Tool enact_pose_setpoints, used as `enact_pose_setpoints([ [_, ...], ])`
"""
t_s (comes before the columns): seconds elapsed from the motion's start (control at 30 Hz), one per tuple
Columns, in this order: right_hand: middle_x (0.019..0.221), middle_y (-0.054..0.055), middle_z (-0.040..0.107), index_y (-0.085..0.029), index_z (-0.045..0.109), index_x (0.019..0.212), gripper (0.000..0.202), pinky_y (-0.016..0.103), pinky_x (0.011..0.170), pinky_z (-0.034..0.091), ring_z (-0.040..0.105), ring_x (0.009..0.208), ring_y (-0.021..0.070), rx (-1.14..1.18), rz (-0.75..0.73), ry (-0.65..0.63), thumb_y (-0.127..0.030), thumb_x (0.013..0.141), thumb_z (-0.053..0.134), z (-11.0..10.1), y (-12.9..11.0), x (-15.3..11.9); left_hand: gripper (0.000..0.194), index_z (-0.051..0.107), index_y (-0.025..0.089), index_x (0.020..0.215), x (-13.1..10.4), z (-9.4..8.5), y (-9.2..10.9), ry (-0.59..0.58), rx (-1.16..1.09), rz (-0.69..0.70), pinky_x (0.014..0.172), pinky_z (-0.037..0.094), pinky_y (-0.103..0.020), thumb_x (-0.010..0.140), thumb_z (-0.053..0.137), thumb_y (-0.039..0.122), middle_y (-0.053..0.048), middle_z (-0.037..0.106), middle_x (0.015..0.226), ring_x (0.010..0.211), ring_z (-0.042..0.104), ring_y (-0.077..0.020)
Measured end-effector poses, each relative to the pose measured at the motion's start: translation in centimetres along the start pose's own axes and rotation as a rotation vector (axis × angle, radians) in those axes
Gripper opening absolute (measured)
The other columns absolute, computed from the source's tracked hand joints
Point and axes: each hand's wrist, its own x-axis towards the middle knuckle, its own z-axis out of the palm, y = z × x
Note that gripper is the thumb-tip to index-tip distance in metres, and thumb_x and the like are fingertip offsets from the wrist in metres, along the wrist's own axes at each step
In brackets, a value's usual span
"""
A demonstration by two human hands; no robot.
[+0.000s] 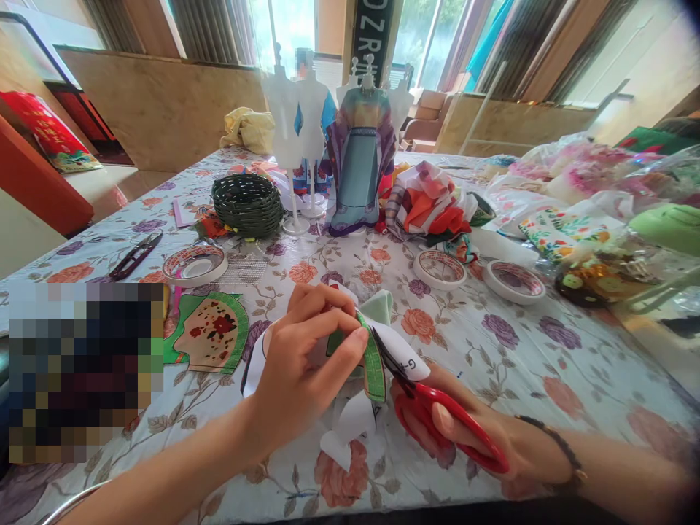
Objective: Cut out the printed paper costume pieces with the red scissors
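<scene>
Near the table's front, my left hand (309,350) pinches a green patterned piece of cloth (375,373) between thumb and fingers. My right hand (445,423) grips red-handled scissors (475,430), fingers through the loops. Their dark blades point up and left, lying along the green piece's right edge beside a white piece with printed letters (407,357). White offcuts (350,426) lie on the cloth below my hands. A pale green folded bit (380,306) shows behind my left fingers, which hide part of the work. Left of my hand lies a green-edged cutout with red flowers (216,332).
Rolls of tape (195,264) (514,282) lie on the flowered tablecloth (306,481). Thread snips (136,255) and a dark woven basket (247,204) are at the left. Behind stand white mannequins (285,117), one dressed (361,160), beside crumpled fabric (429,200). Plastic-wrapped bundles (574,171) fill the right.
</scene>
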Motion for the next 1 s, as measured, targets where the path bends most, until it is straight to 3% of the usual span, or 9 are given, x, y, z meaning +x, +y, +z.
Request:
enact_pose_setpoints([
  [0.17, 0.056, -0.003, 0.042, -0.020, 0.041, 0.065, 0.058, 0.027, 0.052, 0.030, 0.035, 0.052, 0.0106, -0.018, 0.028, 0.019, -0.073, 0.087, 0.039, 0.3, -0.9, -0.1, 0.020, 0.060, 0.020, 0.068, 0.1, 0.1, 0.2, -0.005, 0.011, 0.019, 0.078, 0.046, -0.034, 0.086, 0.053, 0.012, -0.001, 0.060, 0.082, 0.082, 0.053, -0.0158],
  [0.43, 0.053, -0.003, 0.041, -0.021, 0.040, 0.060, 0.063, 0.026, 0.049, 0.029, 0.035, 0.050, 0.0108, -0.037, 0.110, 0.080, -0.082, 0.078, 0.042, 0.7, -2.4, 0.2, 0.020, 0.060, 0.020, 0.067, 0.1, 0.2, 0.2, 0.000, 0.015, 0.027, 0.079, 0.047, -0.036, 0.085, 0.054, 0.012, -0.002, 0.060, 0.081, 0.083, 0.054, -0.0171],
  [0.63, 0.053, -0.002, 0.042, -0.020, 0.041, 0.059, 0.065, 0.026, 0.047, 0.028, 0.036, 0.048, 0.0103, -0.042, 0.126, 0.079, -0.083, 0.077, 0.042, 0.6, -2.1, 0.2, 0.020, 0.060, 0.020, 0.067, 0.1, 0.2, 0.2, -0.004, 0.012, 0.020, 0.080, 0.047, -0.036, 0.084, 0.055, 0.012, -0.002, 0.060, 0.081, 0.083, 0.054, -0.0169],
  [0.8, 0.055, -0.002, 0.043, -0.020, 0.043, 0.061, 0.063, 0.026, 0.050, 0.029, 0.037, 0.050, 0.0107, -0.047, 0.079, 0.050, -0.079, 0.083, 0.040, 0.3, -1.2, -0.1, 0.020, 0.060, 0.020, 0.067, 0.2, 0.2, 0.2, -0.005, 0.009, 0.028, 0.080, 0.047, -0.036, 0.084, 0.054, 0.012, -0.002, 0.061, 0.081, 0.083, 0.054, -0.0171],
  [1.0, 0.056, -0.003, 0.040, -0.020, 0.038, 0.062, 0.062, 0.027, 0.051, 0.029, 0.034, 0.053, 0.0103, -0.097, 0.069, 0.045, -0.078, 0.084, 0.038, 0.3, -1.7, -0.2, 0.020, 0.060, 0.020, 0.067, 0.0, 0.2, 0.1, -0.010, 0.002, 0.020, 0.080, 0.045, -0.035, 0.085, 0.054, 0.013, -0.002, 0.060, 0.082, 0.083, 0.053, -0.0163],
])
